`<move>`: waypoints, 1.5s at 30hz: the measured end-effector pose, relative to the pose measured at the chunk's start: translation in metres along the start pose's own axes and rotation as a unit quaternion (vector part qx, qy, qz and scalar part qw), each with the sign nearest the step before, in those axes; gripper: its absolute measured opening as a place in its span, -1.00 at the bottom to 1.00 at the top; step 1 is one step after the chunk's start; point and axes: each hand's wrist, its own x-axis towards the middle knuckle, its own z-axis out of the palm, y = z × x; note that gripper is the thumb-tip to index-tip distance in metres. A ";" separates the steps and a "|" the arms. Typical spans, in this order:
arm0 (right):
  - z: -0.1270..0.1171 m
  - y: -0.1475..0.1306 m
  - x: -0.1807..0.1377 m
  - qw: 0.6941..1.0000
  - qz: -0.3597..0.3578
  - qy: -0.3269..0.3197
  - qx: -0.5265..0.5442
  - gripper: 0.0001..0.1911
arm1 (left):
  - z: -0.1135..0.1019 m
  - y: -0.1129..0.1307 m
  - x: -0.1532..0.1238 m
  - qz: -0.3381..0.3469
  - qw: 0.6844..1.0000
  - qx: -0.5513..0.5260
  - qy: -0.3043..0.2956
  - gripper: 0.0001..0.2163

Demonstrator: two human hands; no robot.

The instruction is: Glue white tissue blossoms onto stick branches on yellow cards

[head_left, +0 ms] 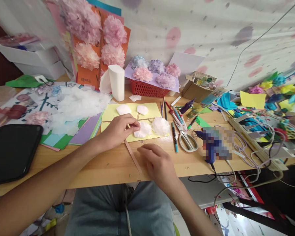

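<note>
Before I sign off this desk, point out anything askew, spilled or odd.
The black cord of the glue gun hangs over the edge of the table near tangled cables, looking easy to snag; oddly, pixelation masks much of the gun.

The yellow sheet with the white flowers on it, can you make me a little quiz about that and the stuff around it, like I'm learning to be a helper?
1. Which thing lies on the table to the right of the yellow sheet?
a) a teapot
b) a pair of scissors
c) a spoon

2. True or false: the right hand is holding the scissors.

3. Fill in: the ____ hand has its fingertips at a white paper flower.

Key: 1 b; 2 false, the scissors lie on the table; 3 left.
</note>
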 end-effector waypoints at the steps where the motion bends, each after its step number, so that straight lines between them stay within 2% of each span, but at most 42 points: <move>1: -0.003 0.001 0.001 0.995 -0.065 -0.051 -0.056 -0.69 | -0.001 -0.001 0.002 0.011 1.000 0.009 -0.007 -0.84; 4: -0.009 0.003 0.006 0.950 -0.220 -0.136 -0.174 -0.75 | 0.000 -0.003 0.010 0.040 0.998 0.025 -0.040 -0.85; 8: -0.007 0.003 0.015 0.906 -0.349 -0.149 -0.189 -0.78 | 0.002 -0.003 0.026 0.071 0.993 0.062 -0.071 -0.86; 13: -0.007 -0.003 0.023 0.879 -0.421 -0.163 -0.151 -0.76 | -0.003 -0.008 0.044 0.065 0.993 0.057 -0.081 -0.87; 16: -0.011 -0.007 0.018 0.883 -0.433 -0.145 -0.106 -0.79 | -0.004 -0.011 0.044 0.048 0.996 0.009 -0.079 -0.89; 19: -0.019 -0.006 0.007 0.932 -0.356 -0.071 0.017 -0.93 | -0.001 -0.013 0.040 0.056 0.995 -0.002 -0.081 -0.89; 20: -0.021 -0.004 0.005 0.952 -0.300 -0.021 0.061 -0.93 | 0.001 -0.015 0.038 0.060 0.995 0.008 -0.080 -0.89; 22: -0.022 0.001 0.006 0.971 -0.191 0.086 0.110 -0.82 | 0.005 -0.017 0.037 0.060 0.995 0.032 -0.077 -0.89; 23: -0.021 0.004 0.009 0.963 -0.086 0.205 0.155 -0.81 | 0.008 -0.019 0.036 0.056 0.995 0.041 -0.076 -0.89; 24: -0.018 0.007 0.014 0.937 -0.026 0.290 0.192 -0.86 | 0.010 -0.020 0.036 0.050 0.995 0.047 -0.075 -0.89; 25: -0.015 0.010 0.020 0.917 0.011 0.336 0.214 -0.91 | 0.012 -0.022 0.036 0.045 0.995 0.050 -0.073 -0.89; 26: -0.011 0.012 0.027 0.908 0.029 0.351 0.225 -0.93 | 0.014 -0.023 0.036 0.041 0.995 0.052 -0.070 -0.88; 29: 0.001 0.018 0.039 0.913 0.038 0.339 0.224 -0.94 | 0.016 -0.026 0.035 0.037 0.996 0.060 -0.049 -0.87; 33: 0.012 0.023 0.038 0.930 0.039 0.306 0.199 -0.96 | 0.017 -0.026 0.034 0.042 0.997 0.067 -0.024 -0.87; 45: 0.020 0.028 0.037 0.938 0.055 0.292 0.179 -0.92 | 0.013 -0.024 0.036 0.072 0.989 0.123 -0.046 -0.86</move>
